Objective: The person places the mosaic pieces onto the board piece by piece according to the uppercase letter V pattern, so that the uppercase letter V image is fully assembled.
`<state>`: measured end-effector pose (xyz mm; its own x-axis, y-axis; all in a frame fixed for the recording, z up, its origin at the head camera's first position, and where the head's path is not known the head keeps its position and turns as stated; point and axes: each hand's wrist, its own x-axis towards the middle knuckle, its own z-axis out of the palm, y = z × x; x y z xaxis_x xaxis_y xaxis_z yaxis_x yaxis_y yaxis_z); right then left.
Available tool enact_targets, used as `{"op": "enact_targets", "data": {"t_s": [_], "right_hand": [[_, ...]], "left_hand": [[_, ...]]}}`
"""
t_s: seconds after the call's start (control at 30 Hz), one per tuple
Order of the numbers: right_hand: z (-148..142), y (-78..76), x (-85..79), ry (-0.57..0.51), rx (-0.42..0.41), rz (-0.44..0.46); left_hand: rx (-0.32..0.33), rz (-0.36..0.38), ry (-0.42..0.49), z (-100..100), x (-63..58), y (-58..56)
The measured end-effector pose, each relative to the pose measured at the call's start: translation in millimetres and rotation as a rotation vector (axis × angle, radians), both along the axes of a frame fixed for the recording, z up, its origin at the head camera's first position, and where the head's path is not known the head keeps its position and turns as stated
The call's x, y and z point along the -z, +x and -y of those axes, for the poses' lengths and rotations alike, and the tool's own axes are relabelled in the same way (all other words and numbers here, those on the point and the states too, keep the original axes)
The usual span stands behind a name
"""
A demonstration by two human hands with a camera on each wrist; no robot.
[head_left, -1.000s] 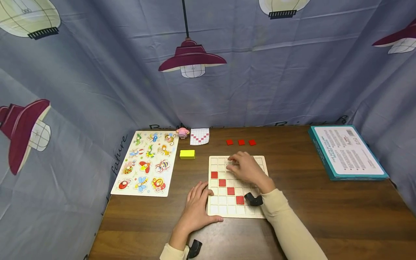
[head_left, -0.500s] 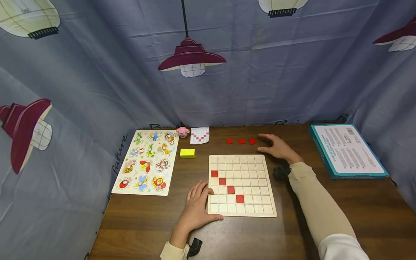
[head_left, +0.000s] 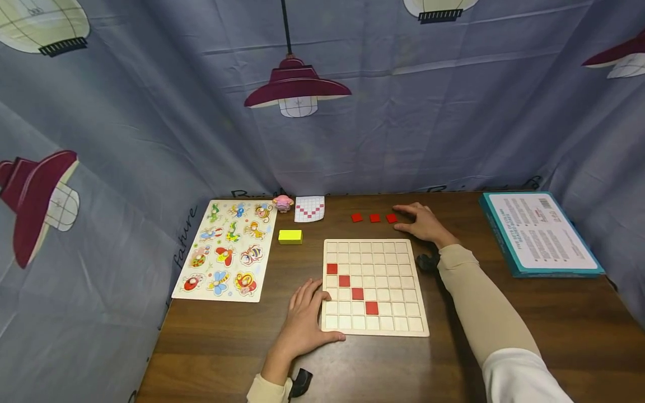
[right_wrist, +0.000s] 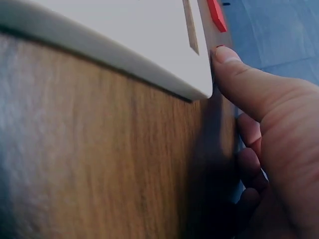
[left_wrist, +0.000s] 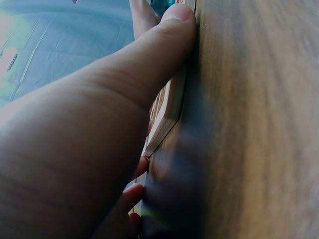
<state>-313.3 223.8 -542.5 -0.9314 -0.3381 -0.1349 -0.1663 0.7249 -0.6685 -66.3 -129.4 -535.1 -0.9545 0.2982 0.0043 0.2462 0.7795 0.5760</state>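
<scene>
A pale wooden grid board (head_left: 400, 295) lies flat on the table, with several red square tiles (head_left: 357, 294) set in its cells in a diagonal line. My left hand (head_left: 302, 324) rests at the board's near left corner, thumb along the front edge and spread fingers by the left edge. In the left wrist view that thumb (left_wrist: 167, 37) lies along the board's side. Beyond the board my right hand (head_left: 425, 224) reaches in from the right, thumb and forefinger apart beside the rightmost loose red tile (head_left: 391, 218). Two more red tiles (head_left: 374, 218) lie left of it.
Behind the board stand a small pattern card (head_left: 309, 209), a pink figurine (head_left: 283, 204) and a yellow block (head_left: 290, 237). An insect puzzle board (head_left: 221, 252) lies at the left. A teal box (head_left: 541, 235) sits at the right, and a grey curtain (head_left: 378, 140) borders the table.
My right hand has left the board, swung out to the back right, then moved slightly left to the rightmost loose tile. The left hand has stayed at the board's corner.
</scene>
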Motion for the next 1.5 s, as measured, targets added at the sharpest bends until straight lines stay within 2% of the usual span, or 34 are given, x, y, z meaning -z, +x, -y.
{"op": "enact_targets", "data": {"t_s": [0.17, 0.37, 0.47, 0.67, 0.8, 1.0, 1.17, 1.3, 1.5], "right_hand": [[3, 1.2, 1.1, 0.058, 0.012, -0.019], [6, 7.5, 3.8, 0.122, -0.034, -0.177], [6, 9.0, 3.9, 0.101, -0.040, -0.216], [1, 19.0, 4.6, 0.027, 0.000, -0.215], [0, 45.2, -1.9, -0.028, -0.006, -0.279], [7, 104.7, -16.6, -0.089, -0.024, -0.416], [18, 149.2, -20.1, -0.085, -0.042, -0.450], [28, 168.4, -16.1, -0.082, -0.050, -0.426], [42, 186.7, -6.7, -0.068, -0.068, -0.416]], "left_hand": [[0.002, -0.004, -0.004, 1, 0.2, 2.1], [0.004, 0.002, -0.007, 1, 1.1, 2.5], [0.001, 0.000, -0.006, 1, 1.0, 1.0], [0.003, 0.000, -0.004, 0, 1.1, -1.2], [0.002, -0.004, -0.007, 0, 1.2, -1.4], [-0.002, 0.004, -0.006, 1, 0.5, -1.4], [-0.002, 0.001, -0.008, 1, 0.3, -0.7], [-0.006, -0.004, -0.008, 2, 0.3, -1.2], [-0.003, -0.014, -0.013, 1, -0.5, -0.3]]}}
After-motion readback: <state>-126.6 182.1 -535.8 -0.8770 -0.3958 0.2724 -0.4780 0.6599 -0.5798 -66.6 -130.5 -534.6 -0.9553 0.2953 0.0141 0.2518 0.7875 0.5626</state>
